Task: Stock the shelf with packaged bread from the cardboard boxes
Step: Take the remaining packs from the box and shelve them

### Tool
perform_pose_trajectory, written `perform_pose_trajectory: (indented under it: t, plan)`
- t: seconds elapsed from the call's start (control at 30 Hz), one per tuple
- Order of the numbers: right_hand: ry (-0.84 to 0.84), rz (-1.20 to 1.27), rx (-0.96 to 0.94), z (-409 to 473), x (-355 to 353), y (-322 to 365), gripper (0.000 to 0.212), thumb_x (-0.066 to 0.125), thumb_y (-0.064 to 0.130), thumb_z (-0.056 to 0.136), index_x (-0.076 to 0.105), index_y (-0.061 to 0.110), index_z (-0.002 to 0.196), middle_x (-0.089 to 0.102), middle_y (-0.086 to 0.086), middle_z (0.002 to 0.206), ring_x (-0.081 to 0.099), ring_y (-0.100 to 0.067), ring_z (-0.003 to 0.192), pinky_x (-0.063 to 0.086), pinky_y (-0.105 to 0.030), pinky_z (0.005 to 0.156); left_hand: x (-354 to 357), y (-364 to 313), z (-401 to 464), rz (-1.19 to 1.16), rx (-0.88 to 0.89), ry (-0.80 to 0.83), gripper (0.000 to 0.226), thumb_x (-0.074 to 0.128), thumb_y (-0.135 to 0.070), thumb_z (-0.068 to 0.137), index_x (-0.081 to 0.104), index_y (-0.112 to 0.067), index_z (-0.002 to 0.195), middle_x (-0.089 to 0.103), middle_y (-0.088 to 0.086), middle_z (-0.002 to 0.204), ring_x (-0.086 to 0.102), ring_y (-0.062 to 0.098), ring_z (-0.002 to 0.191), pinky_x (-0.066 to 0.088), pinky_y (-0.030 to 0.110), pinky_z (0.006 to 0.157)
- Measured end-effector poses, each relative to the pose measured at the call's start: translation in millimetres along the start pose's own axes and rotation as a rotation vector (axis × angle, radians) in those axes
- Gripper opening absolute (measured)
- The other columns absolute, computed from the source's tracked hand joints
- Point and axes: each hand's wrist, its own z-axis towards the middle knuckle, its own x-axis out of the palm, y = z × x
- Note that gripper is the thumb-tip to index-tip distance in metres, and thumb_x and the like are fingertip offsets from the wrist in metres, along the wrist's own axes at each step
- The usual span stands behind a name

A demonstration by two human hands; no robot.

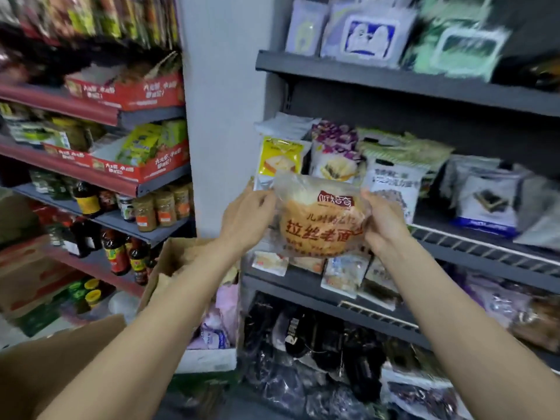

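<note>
A round loaf in a clear bag with red lettering, the bread package (321,219), is held up in front of the grey shelf (491,247). My left hand (245,216) grips its left edge and my right hand (385,222) grips its right side. Behind it the shelf carries other bread packs: a yellow one (280,159), a purple one (333,153) and a white-green one (394,180). An open cardboard box (178,262) with pale packets inside stands below my left arm. A second cardboard box (60,359) fills the lower left corner.
A grey upper shelf (394,83) holds white and green bags. Lower shelves (357,310) hold small packets and dark bags. To the left, red-edged shelves (91,174) carry snack boxes, jars and sauce bottles (115,253). A white pillar (224,116) divides the two racks.
</note>
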Motion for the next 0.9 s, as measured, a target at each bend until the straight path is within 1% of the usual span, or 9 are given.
perform_pose_trajectory:
  t: [0.13,0.23,0.37,0.47,0.57,0.67,0.77,0.83,0.9]
  plan:
    - [-0.181,0.116,-0.064,2.2,-69.7,50.1,0.018,0.056,0.017,0.095,0.062,0.002,0.086,0.066,-0.012,0.087,0.064,-0.021,0.071,0.053,-0.041,0.080,38.2,-86.3,8.2,-0.014,0.193,0.045,0.055,0.051,-0.071,0.078,0.066,-0.020,0.092,0.060,-0.001,0.105,0.047,0.020,0.120,0.038,0.032,0.069]
    - [-0.099,0.190,-0.152,-3.1,-135.6,81.4,0.024,0.053,0.027,0.096,0.063,0.007,0.089,0.072,-0.008,0.085,0.070,-0.019,0.075,0.057,-0.037,0.078,74.4,-149.3,14.1,-0.060,0.286,-0.002,0.060,0.055,-0.074,0.071,0.061,-0.015,0.079,0.054,-0.005,0.070,0.057,0.020,0.086,0.043,0.032,0.065]
    - [0.130,-0.040,-0.297,-15.3,-233.4,112.5,0.085,0.067,0.064,0.067,0.050,0.012,0.132,0.064,-0.010,0.124,0.062,-0.023,0.114,0.055,-0.042,0.087,135.2,-231.6,19.1,-0.137,0.326,-0.040,0.060,0.054,-0.075,0.070,0.056,-0.015,0.070,0.057,-0.002,0.076,0.054,0.017,0.079,0.038,0.029,0.057]
    - [0.074,-0.121,-0.354,-8.5,-304.9,133.8,0.107,0.086,0.056,0.047,0.040,0.019,0.137,0.061,-0.010,0.127,0.062,-0.024,0.114,0.054,-0.043,0.090,194.2,-292.8,16.1,-0.283,0.321,0.020,0.060,0.056,-0.073,0.071,0.047,-0.014,0.063,0.054,0.002,0.064,0.051,0.018,0.061,0.028,0.030,0.051]
    - [-0.067,-0.113,-0.391,5.8,-381.5,160.2,0.097,0.085,0.044,0.049,0.043,0.020,0.133,0.063,-0.010,0.123,0.064,-0.025,0.107,0.056,-0.040,0.082,260.5,-350.1,10.4,-0.435,0.277,0.142,0.055,0.058,-0.064,0.077,0.044,-0.014,0.060,0.044,0.002,0.060,0.041,0.016,0.055,0.028,0.031,0.056]
    - [-0.139,0.020,-0.375,23.7,-464.3,191.4,0.060,0.070,0.036,0.075,0.051,0.015,0.128,0.066,-0.008,0.116,0.065,-0.021,0.099,0.056,-0.031,0.066,322.2,-406.1,12.1,-0.635,0.232,0.226,0.046,0.061,-0.061,0.078,0.069,-0.017,0.070,0.062,-0.005,0.075,0.053,0.008,0.071,0.046,0.031,0.074]
    - [-0.241,0.128,-0.366,46.3,-542.1,225.7,0.027,0.056,0.027,0.090,0.058,0.015,0.114,0.067,-0.004,0.105,0.065,-0.015,0.089,0.055,-0.024,0.058,378.2,-459.6,17.6,-0.724,0.213,0.238,0.014,0.071,-0.034,0.082,0.071,-0.023,0.074,0.066,-0.016,0.082,0.059,0.002,0.087,0.046,0.011,0.072]
    - [-0.403,0.080,-0.371,70.3,-586.3,245.3,0.032,0.061,0.032,0.086,0.058,0.015,0.114,0.067,-0.002,0.105,0.065,-0.015,0.092,0.055,-0.026,0.065,413.5,-489.4,25.7,-0.709,0.240,0.205,0.006,0.074,-0.022,0.080,0.070,-0.024,0.076,0.067,-0.015,0.087,0.061,0.005,0.094,0.047,0.015,0.079]
    - [-0.556,-0.022,-0.361,100.0,-627.2,257.3,0.055,0.066,0.038,0.079,0.052,0.012,0.126,0.060,-0.003,0.117,0.060,-0.019,0.105,0.052,-0.034,0.083,442.6,-512.1,35.7,-0.670,0.254,0.148,0.007,0.075,-0.020,0.079,0.071,-0.025,0.077,0.068,-0.012,0.091,0.062,0.008,0.098,0.049,0.023,0.088]
